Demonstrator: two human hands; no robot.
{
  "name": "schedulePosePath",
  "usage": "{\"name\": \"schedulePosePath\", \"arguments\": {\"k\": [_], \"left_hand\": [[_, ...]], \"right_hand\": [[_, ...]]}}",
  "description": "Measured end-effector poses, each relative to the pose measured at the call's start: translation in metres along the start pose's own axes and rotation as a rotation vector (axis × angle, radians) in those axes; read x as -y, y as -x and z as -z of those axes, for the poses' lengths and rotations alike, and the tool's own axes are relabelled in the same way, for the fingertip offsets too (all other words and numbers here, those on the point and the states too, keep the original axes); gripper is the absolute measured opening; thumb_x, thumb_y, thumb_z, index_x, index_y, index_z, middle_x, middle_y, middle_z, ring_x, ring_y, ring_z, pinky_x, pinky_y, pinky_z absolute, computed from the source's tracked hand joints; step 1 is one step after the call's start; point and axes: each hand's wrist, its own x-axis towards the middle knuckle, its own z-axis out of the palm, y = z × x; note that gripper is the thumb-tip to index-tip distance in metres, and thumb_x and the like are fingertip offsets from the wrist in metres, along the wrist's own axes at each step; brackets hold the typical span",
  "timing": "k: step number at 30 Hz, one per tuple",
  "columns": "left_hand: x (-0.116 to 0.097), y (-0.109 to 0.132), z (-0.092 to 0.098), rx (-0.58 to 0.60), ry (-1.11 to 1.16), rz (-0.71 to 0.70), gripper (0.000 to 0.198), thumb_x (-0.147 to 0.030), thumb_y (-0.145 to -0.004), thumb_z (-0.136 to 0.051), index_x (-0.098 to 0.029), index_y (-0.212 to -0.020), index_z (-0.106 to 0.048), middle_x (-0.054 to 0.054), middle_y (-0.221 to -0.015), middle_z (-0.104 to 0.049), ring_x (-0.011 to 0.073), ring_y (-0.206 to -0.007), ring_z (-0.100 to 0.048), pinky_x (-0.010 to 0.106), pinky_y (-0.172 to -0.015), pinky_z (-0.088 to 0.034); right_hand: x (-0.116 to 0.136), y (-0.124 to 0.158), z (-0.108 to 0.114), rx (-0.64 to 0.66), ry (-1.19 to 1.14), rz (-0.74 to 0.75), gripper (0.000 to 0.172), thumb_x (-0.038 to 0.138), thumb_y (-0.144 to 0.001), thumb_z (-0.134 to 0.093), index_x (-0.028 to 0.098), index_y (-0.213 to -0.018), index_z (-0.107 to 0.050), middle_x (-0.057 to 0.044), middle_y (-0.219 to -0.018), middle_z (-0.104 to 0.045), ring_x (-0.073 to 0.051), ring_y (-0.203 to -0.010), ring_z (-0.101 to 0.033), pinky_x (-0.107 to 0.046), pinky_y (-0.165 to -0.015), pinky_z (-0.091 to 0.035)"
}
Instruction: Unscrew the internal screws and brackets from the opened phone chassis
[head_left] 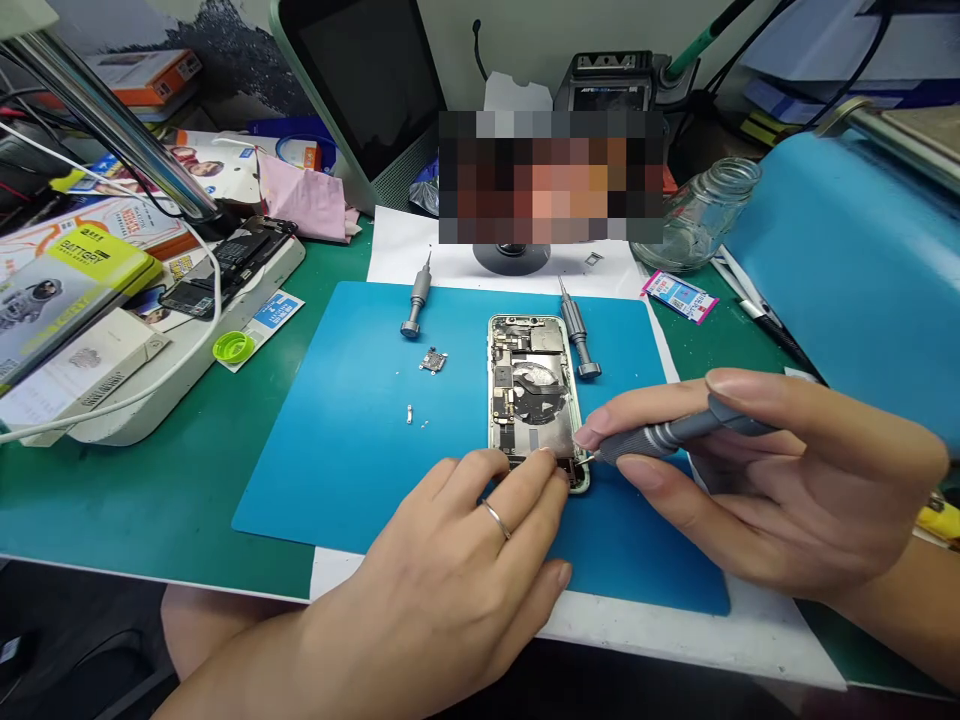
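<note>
"Where can I pass?"
"I see bare blue mat [322, 440] left of the small metal parts [433, 361]."
"And farther right?"
"A grey screwdriver [575, 325] blocks me, just right of the open phone [536, 395]."

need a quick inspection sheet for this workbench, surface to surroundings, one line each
Surface: blue mat over white paper on a green table.
Job's things: opened phone on the mat, innards exposed; second screwdriver and small metal part left of it, third screwdriver by its upper right edge.
Clutter: yellow battery box and green cap at left; glass jar at right.
Grip: left hand has fingertips at the phone's near end; right hand holds gray screwdriver, tip at the near right corner.
Cables: white cable loops at left.
Surroundings: dark screen behind; one patch pixelated.
</note>
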Motion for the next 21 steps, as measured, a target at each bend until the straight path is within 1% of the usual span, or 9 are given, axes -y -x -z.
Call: {"name": "schedulePosePath", "arguments": {"k": [2,4,8,11,14,19,21], "left_hand": [[-0.0003,-0.0002,-0.0003,0.005,-0.007,0.0,0.05,-0.031,-0.111,-0.045,-0.006,-0.154,-0.046,0.011,-0.154,-0.055,0.0312,-0.125,-0.056,0.048,-0.097,-0.056],[-0.0007,0.0001,-0.0006,0.005,-0.009,0.003,0.05,-0.032,-0.111,-0.045,-0.007,-0.154,-0.047,0.011,-0.154,-0.055,0.0311,-0.126,-0.056,0.049,-0.098,-0.056],[-0.0007,0.0016,-0.0007,-0.01,0.002,0.007,0.051,-0.033,-0.11,-0.047,-0.009,-0.155,-0.046,0.009,-0.154,-0.056,0.0306,-0.126,-0.055,0.048,-0.098,-0.056],[0.0001,0.0022,-0.0013,-0.006,0.007,0.002,0.052,-0.033,-0.11,-0.048,-0.009,-0.156,-0.046,0.008,-0.155,-0.056,0.0302,-0.126,-0.055,0.048,-0.1,-0.057],[0.0008,0.0029,-0.0022,-0.006,0.003,-0.001,0.053,-0.034,-0.11,-0.049,-0.01,-0.156,-0.046,0.008,-0.157,-0.054,0.0307,-0.126,-0.057,0.049,-0.099,-0.057],[0.0005,0.0043,-0.0024,-0.006,-0.011,-0.012,0.052,-0.035,-0.11,-0.049,-0.009,-0.155,-0.047,0.009,-0.157,-0.055,0.0318,-0.126,-0.059,0.049,-0.097,-0.058],[0.0003,0.0043,-0.0022,-0.016,-0.017,-0.014,0.053,-0.035,-0.109,-0.049,-0.008,-0.154,-0.048,0.01,-0.157,-0.055,0.0322,-0.125,-0.06,0.048,-0.096,-0.059]], "right_hand": [[-0.0012,-0.002,0.0049,0.042,-0.005,0.058,0.084,0.0,-0.084,-0.072,0.042,-0.153,-0.051,-0.001,-0.11,-0.081,-0.021,-0.088,-0.081,-0.028,-0.066,-0.071],[-0.0019,-0.0043,0.0073,0.063,-0.017,0.096,0.09,-0.009,-0.081,-0.065,0.04,-0.155,-0.049,-0.001,-0.109,-0.081,-0.019,-0.086,-0.081,-0.025,-0.066,-0.071],[-0.0023,-0.0056,0.0071,0.08,-0.041,0.101,0.092,-0.011,-0.081,-0.065,0.038,-0.156,-0.047,-0.002,-0.111,-0.08,-0.018,-0.089,-0.08,-0.027,-0.07,-0.072],[-0.0031,-0.005,0.006,0.061,-0.048,0.082,0.092,-0.012,-0.081,-0.064,0.039,-0.156,-0.047,-0.002,-0.111,-0.08,-0.018,-0.089,-0.079,-0.027,-0.071,-0.072],[-0.0043,-0.0051,0.0053,0.051,-0.05,0.1,0.091,-0.012,-0.08,-0.065,0.036,-0.156,-0.049,-0.003,-0.11,-0.079,-0.018,-0.089,-0.08,-0.026,-0.069,-0.071],[-0.0041,-0.0047,0.0059,0.031,-0.022,0.05,0.09,-0.009,-0.081,-0.065,0.041,-0.154,-0.05,-0.002,-0.109,-0.08,-0.021,-0.085,-0.081,-0.028,-0.064,-0.071],[-0.0036,-0.0047,0.0067,0.027,-0.013,0.05,0.089,-0.008,-0.081,-0.066,0.041,-0.154,-0.051,-0.002,-0.108,-0.081,-0.021,-0.083,-0.081,-0.028,-0.063,-0.071]]}}
